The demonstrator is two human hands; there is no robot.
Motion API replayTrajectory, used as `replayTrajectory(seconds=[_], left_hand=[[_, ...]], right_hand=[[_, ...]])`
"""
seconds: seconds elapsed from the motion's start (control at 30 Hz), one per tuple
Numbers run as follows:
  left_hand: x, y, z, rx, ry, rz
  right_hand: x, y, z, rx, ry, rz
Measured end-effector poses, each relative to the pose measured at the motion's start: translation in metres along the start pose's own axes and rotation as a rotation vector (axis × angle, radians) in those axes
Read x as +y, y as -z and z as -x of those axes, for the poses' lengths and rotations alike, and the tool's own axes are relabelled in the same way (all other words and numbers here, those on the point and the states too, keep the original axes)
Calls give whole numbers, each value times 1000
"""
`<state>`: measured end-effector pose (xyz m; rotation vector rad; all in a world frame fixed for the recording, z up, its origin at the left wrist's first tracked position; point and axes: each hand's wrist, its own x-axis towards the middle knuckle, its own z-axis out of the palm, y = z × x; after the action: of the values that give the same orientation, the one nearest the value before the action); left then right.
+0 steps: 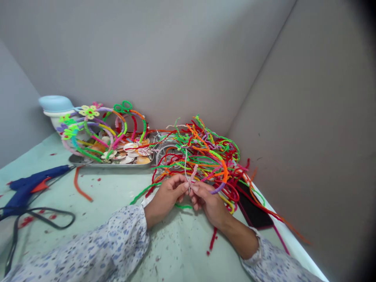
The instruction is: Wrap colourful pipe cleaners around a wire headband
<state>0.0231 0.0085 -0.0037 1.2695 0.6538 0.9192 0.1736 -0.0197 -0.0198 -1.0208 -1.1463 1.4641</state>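
Pipe cleaner [190, 175], a pale twisted one, is in the middle of the bench, and both hands pinch it closely. The left hand [166, 197] and the right hand [209, 204] nearly touch, and their fingers are narrow around it. Its strands look twisted together, but the fingers hide the small part. Behind them lies a big heap of loose pipe cleaners [211, 156] in many colours, so much material is not shaped yet. Near the back edge, several formed headbands [100, 133] with flower shapes lean over a metal tray [111, 165] with seashells [129, 153]. Wire rings [167, 152] lie just beside this tray. A blue hot glue gun [29, 188] rests near the left edge, well apart from the hands.
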Motion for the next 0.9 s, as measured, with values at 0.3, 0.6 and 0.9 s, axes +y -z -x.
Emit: replayTrajectory(seconds=[0.3,0.6,0.9], left_hand=[[3,0,0,-3,15,-8],[2,1,0,10,24,-35],[0,1,1,33,47,-45]], right_hand=[[-1,0,0,-8,-6,2],[-3,-2,0,0,-16,43],[-6,-6,1,18,-8,146]])
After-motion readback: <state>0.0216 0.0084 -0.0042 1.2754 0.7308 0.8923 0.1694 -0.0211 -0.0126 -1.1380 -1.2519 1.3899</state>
